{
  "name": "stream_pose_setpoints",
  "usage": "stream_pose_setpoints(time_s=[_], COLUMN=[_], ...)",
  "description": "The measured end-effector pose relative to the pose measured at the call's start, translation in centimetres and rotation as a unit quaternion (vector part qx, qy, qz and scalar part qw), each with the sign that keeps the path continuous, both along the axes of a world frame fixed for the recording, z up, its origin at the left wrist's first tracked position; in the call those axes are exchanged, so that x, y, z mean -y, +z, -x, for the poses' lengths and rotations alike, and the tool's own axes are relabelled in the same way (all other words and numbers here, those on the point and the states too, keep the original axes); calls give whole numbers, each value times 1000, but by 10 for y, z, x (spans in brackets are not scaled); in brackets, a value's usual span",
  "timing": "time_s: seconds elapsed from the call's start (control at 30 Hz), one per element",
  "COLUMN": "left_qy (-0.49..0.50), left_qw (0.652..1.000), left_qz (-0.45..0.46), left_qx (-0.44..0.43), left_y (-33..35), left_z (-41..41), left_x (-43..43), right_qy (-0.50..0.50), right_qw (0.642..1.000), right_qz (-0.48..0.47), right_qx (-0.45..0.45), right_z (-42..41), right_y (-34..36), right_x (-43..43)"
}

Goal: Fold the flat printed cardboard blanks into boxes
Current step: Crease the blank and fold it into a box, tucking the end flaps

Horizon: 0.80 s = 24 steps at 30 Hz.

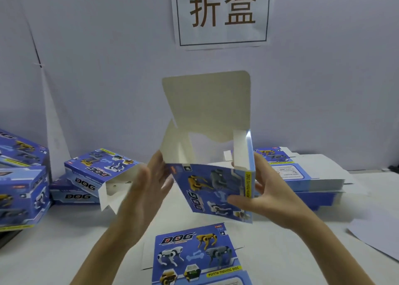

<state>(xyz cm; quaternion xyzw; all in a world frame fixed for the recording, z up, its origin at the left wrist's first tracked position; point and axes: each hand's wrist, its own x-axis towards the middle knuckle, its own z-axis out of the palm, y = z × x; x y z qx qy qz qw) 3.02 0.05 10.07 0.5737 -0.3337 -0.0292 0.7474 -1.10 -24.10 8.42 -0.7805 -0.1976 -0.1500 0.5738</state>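
A half-opened box [207, 189] is held in the air above the white counter [64, 230], about midway between left and right. Its long axis runs up and down with a slight lean. The open mouth points up and its tall lid flap [207, 103] stands toward the far wall, plain inside showing. The blue printed face tilts toward the near side with the "DOG" print upside down.

The left hand [146, 187] is blurred. Its fingers [155, 167] are straight and flat against the box's left edge, gripping nothing. The right hand [265, 196] pinches the box's right side, thumb across the printed face and fingers curled behind the side panel.

On the counter just near of the box lies a flat printed blank [200, 256], print upright. A stack of flat blanks [302, 176] sits far right. To the left, a box with its end flaps open [101, 172] leans on another box, with more folded boxes [21, 196] at the left edge. A paper sign [222, 12] with two large characters hangs on the far wall
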Motion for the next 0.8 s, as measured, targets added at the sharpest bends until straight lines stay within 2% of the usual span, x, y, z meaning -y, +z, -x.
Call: stream_pose_setpoints(time_s=[0.07,0.2,0.3,0.33,0.43,0.53,0.6,0.7,0.8], left_qy=[-45,-54,-44,-68,-123,-101,-96,-11,80], left_qw=[998,989,971,967,965,968,980,996,992], left_qz=[32,54,117,133,124,135,98,2,-37], left_qx=[-29,-130,-203,-207,-195,-184,-147,-90,-86], left_y=[3,0,-1,-1,3,0,6,13,5], left_z=[7,7,7,7,13,11,15,19,17], left_x=[-3,-5,1,1,2,2,6,9,7], right_qy=[4,32,42,45,50,55,53,52,50], right_qw=[1000,999,998,998,999,998,998,998,999], right_qz=[-4,27,43,34,6,8,-8,-20,9], right_qx=[-5,-14,-15,-17,-15,-12,-16,-17,-13], right_z=[-1,0,2,2,1,3,4,4,4], right_y=[-2,-4,-4,-4,-5,-4,-3,-3,-5], right_x=[1,3,-1,-1,0,0,0,1,-4])
